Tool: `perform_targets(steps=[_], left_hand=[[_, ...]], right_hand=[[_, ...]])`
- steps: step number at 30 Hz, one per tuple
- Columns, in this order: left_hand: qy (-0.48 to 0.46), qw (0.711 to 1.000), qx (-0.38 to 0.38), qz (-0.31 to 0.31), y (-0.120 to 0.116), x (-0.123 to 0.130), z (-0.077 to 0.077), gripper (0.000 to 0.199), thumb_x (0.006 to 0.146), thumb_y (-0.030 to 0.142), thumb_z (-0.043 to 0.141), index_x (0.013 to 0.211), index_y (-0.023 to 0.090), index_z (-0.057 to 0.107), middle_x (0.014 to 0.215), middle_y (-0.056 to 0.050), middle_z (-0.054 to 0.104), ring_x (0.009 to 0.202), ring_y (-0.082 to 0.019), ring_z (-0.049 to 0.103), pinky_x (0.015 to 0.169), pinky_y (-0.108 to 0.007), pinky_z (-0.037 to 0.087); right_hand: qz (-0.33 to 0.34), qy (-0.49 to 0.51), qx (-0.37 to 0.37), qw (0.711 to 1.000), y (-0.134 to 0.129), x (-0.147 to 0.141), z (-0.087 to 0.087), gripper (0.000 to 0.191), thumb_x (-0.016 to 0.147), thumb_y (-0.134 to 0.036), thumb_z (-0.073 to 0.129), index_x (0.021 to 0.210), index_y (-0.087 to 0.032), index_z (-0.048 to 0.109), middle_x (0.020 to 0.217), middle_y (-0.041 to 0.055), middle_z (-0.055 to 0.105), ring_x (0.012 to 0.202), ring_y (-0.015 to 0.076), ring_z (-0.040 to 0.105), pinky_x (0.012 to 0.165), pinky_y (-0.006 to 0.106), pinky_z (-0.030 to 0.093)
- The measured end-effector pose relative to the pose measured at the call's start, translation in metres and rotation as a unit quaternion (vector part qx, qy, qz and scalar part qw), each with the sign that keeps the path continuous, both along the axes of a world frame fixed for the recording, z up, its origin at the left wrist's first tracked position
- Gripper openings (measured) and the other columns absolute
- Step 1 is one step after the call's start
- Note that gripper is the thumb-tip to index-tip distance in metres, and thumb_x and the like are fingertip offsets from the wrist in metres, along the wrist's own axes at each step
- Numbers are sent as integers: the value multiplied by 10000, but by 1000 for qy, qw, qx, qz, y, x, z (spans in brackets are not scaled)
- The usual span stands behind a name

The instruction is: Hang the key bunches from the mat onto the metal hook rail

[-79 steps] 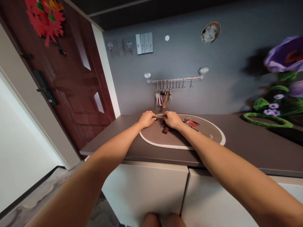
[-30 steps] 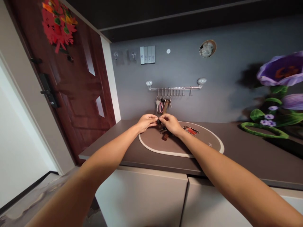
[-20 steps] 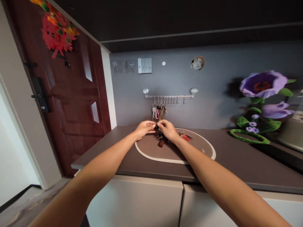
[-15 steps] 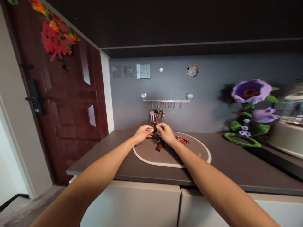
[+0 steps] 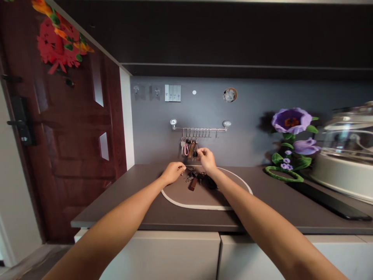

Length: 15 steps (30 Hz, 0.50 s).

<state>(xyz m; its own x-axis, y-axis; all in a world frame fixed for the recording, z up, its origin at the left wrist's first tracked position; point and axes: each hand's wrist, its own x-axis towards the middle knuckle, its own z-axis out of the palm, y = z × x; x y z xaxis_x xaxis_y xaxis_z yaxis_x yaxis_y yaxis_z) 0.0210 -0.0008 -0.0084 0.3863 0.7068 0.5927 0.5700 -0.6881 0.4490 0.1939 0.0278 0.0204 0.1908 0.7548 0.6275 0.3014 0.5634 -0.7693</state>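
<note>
My right hand (image 5: 206,160) is raised in front of the wall, thumb and fingertips pinched on a small bunch of dark keys (image 5: 195,154) just beneath the hook rail (image 5: 201,129). Beside it, several key rings hang from the rail's left hooks, with a silver key (image 5: 182,144), a pink loop (image 5: 186,149) and a brown fob (image 5: 191,149). Lower and to the left, my left hand (image 5: 173,172) hovers over the mat's edge with its fingertips pressed together; what they hold, if anything, is too small to name. More keys with a reddish-brown fob (image 5: 192,184) lie between the hands.
An oval brown mat (image 5: 186,202) with a pale rim lies on the dark counter (image 5: 271,210). At right are a purple knitted flower (image 5: 291,121), a black phone-like slab (image 5: 329,202) and a domed appliance (image 5: 344,171). A dark shelf (image 5: 221,35) overhangs everything.
My right hand has risen with the dark keys toward the rail, apart from the left hand. My left hand has dropped slightly. The head view has shifted a little to the right.
</note>
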Motion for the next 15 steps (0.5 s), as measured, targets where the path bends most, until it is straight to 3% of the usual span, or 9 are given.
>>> perform_targets(steps=[9,15], left_hand=[[32,999,2,5,-1,0,0,254,775,274,414,648,144,590,604,-8,600,565,-111,517,570,-209,351],[33,999,1,4,-2,1,1,251,776,263,410,677,144,607,614,-8,603,577,-112,516,577,-208,352]], right_hand=[[-47,33,-23,998,24,3,47,175,697,-327,461,665,-166,520,590,-11,548,530,104,508,570,237,422],[-114,37,-33,992,42,0,62,155,686,-288,477,666,-156,556,654,19,601,595,117,544,640,251,429]])
